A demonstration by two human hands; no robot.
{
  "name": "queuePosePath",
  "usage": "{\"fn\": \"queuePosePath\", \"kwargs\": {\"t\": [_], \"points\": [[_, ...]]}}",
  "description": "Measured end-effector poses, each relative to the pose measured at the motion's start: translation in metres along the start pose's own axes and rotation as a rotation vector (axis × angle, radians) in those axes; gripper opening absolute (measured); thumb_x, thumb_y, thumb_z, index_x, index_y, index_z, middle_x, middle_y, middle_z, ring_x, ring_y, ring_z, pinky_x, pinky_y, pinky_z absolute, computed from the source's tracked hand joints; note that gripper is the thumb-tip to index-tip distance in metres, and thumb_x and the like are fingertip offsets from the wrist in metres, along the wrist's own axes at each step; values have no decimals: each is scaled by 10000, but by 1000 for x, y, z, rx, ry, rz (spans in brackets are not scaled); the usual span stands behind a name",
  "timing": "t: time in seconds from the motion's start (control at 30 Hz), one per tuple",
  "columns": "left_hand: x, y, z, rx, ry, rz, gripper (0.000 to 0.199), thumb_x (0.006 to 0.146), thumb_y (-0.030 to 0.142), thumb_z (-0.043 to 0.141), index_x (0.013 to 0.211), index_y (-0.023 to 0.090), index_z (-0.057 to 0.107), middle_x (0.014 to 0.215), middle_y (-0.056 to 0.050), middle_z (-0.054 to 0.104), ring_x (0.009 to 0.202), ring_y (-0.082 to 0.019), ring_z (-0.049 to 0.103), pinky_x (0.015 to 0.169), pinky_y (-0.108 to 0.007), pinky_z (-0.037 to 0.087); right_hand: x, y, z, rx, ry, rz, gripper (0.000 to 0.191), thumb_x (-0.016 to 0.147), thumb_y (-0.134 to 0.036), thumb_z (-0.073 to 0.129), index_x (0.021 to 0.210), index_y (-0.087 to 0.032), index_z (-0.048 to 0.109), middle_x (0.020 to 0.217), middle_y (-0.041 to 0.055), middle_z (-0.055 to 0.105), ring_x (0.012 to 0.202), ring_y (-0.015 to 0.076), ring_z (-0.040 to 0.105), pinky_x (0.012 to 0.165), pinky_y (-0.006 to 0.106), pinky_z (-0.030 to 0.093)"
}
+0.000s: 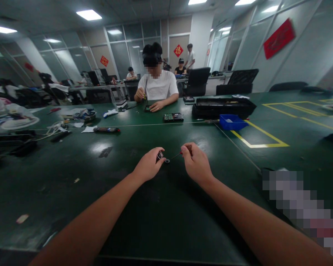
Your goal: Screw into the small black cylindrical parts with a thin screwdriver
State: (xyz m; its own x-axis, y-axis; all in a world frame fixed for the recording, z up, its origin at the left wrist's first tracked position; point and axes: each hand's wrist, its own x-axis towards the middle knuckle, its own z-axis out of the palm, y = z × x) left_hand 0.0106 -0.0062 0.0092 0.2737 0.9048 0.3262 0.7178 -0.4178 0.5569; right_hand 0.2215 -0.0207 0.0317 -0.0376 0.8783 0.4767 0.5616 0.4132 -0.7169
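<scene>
Head view: L hand [150, 164] grips small dark part [159, 156], prob. to steady it, w/ metal disc [167, 161] just beside; R hand [197, 162] grips screwdriver [181, 152], tip angled twd disc, all over table [155, 214].

Here's the screwdriver [175, 156], in my right grip [196, 162]: brownish handle mostly wrapped by my fingers, red at the collar, slim shaft slanting down and leftward! Its tip points right at a small round metal part [167, 161], greyish and shiny, just beside my left thumb. And pinched in my left grip [150, 163], a small dark piece [159, 156] with a bright curved edge, partly hidden; whether it joins the round part, I can't tell.
</scene>
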Motion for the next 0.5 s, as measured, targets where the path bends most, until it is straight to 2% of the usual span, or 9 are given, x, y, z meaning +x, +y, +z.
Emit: {"fn": "queuePosePath", "kwargs": {"t": [0.1,0.2,0.33,0.5], "points": [[0,1,7,100,-72,26,364,972,298,540,1318,194,582,1231,-110,641,1103,-267,613,931,-408,501,0,0,0,-7,0,-2,244,1016,-414,434,944,-246,597,812,48,682,739,231,635,671,351,431],[1,4,11,247,-137,72,395,974,394,538,1318,215,613,1132,-108,646,1030,-279,619,849,-408,516,0,1,1,-26,1,-9,247,1017,-407,432,940,-240,596,826,51,688,744,228,635,679,352,431],[4,8,13,403,-173,129,332,971,415,545,1205,229,688,1038,-104,641,968,-281,614,802,-395,508,0,1,3,-33,-3,-9,251,1022,-403,425,946,-234,594,825,48,689,739,220,637,680,347,432],[6,7,9,378,-178,92,216,953,374,583,1060,209,672,998,-89,659,917,-264,630,748,-358,501,1,2,3,-33,15,-8,238,1015,-397,436,945,-236,597,825,54,695,763,230,648,700,355,435]]}}
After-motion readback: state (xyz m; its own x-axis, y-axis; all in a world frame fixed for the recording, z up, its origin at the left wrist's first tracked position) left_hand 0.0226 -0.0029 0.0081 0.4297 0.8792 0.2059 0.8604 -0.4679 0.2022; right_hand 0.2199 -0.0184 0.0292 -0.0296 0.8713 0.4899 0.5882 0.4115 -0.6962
